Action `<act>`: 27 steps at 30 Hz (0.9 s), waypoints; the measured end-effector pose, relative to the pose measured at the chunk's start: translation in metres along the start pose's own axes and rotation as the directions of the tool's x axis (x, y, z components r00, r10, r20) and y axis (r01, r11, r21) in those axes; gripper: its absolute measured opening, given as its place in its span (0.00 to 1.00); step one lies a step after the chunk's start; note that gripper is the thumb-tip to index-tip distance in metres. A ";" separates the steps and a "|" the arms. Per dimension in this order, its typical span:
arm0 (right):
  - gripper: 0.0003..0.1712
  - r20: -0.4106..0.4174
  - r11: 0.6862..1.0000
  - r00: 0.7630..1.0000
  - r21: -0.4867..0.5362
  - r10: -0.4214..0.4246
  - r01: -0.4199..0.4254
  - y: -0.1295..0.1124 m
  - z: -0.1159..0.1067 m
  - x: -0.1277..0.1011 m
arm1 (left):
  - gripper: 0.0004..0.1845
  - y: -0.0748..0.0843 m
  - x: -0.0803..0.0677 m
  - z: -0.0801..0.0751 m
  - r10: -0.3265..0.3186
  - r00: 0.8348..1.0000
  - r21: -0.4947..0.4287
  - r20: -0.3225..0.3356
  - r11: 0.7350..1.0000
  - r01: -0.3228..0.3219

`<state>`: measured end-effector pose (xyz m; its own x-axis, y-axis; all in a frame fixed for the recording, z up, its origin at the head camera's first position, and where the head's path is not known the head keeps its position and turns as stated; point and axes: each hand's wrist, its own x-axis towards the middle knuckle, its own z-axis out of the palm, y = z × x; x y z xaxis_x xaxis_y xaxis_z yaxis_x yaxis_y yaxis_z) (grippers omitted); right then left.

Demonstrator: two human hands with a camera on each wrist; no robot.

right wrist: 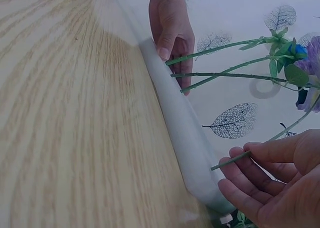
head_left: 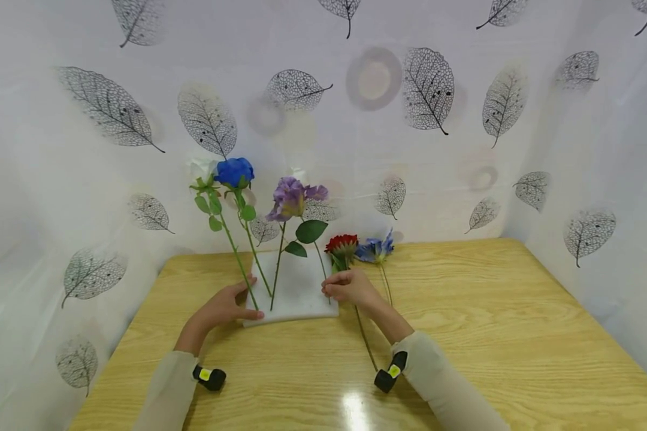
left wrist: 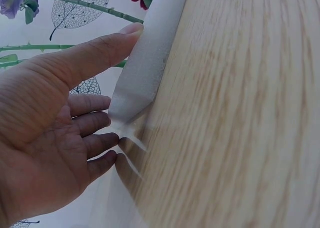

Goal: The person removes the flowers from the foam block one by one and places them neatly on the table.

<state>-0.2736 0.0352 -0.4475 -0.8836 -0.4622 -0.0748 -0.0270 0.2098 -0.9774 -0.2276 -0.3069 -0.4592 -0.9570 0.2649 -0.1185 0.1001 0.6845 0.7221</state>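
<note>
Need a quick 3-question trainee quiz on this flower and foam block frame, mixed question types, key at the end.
1. True or false: the left hand rests flat against the white foam block.
2. Multiple choice: the right hand pinches
A. the blue rose
B. a thin green stem at the block's edge
C. a leaf
3. Fill in: the red flower and the pale blue flower lie on the wooden ____, not standing in the block.

Key: 1 true; 2 B; 3 table.
</note>
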 end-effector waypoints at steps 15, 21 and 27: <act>0.11 -0.062 1.000 0.998 0.000 -0.021 0.021 -0.003 0.006 0.001 | 0.56 0.002 0.000 -0.001 -0.005 1.000 0.006 0.002 1.000 0.005; 0.11 -0.057 0.999 0.998 -0.009 -0.032 0.032 -0.005 0.007 -0.001 | 0.57 0.001 0.000 0.000 -0.010 1.000 0.008 -0.006 1.000 0.010; 0.11 -0.047 0.998 0.997 -0.015 -0.066 0.065 -0.006 0.008 -0.003 | 0.57 0.000 0.000 0.000 -0.003 1.000 0.005 -0.008 1.000 0.003</act>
<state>-0.2671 0.0282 -0.4429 -0.9010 -0.4339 -0.0008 -0.0916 0.1920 -0.9771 -0.2273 -0.3064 -0.4591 -0.9593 0.2576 -0.1157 0.0984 0.6889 0.7182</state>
